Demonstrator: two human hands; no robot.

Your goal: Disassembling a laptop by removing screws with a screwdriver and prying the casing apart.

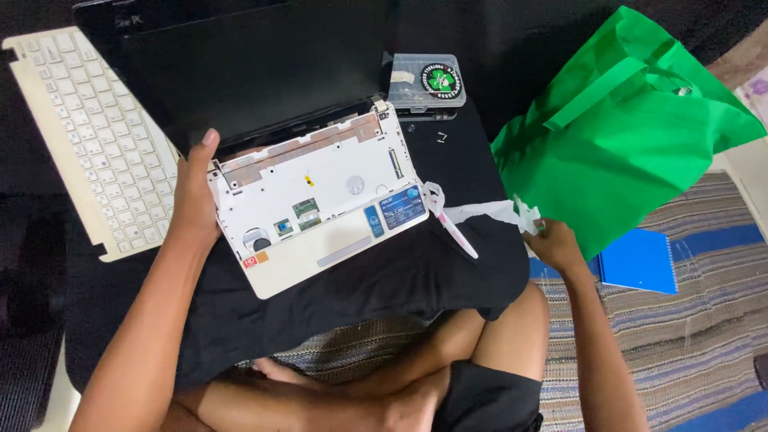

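The person sits cross-legged on a striped mat (688, 320) with a black cloth (376, 280) spread over the lap. On that cloth lies a small white laptop (320, 204), keyboard removed so the bare deck shows, its long axis running from lower left up to upper right, black lid open behind it. The left hand (194, 192) is the nearer one to it: palm and fingers wrap the laptop's left edge, thumb pointing up toward the hinge, in a steadying grip rather than a fist. The right hand (554, 242) is well apart from the laptop, out to the right, fingers curled at the end of a white strip (488, 213) beside the green bag (624, 128); whether it pinches the strip or the bag's edge, I cannot tell. A blue notebook (640, 260) lies just past it. Farther off, the detached white keyboard (88, 136) rests to the left, and a clear parts box (426, 80) sits beyond the laptop's far corner.
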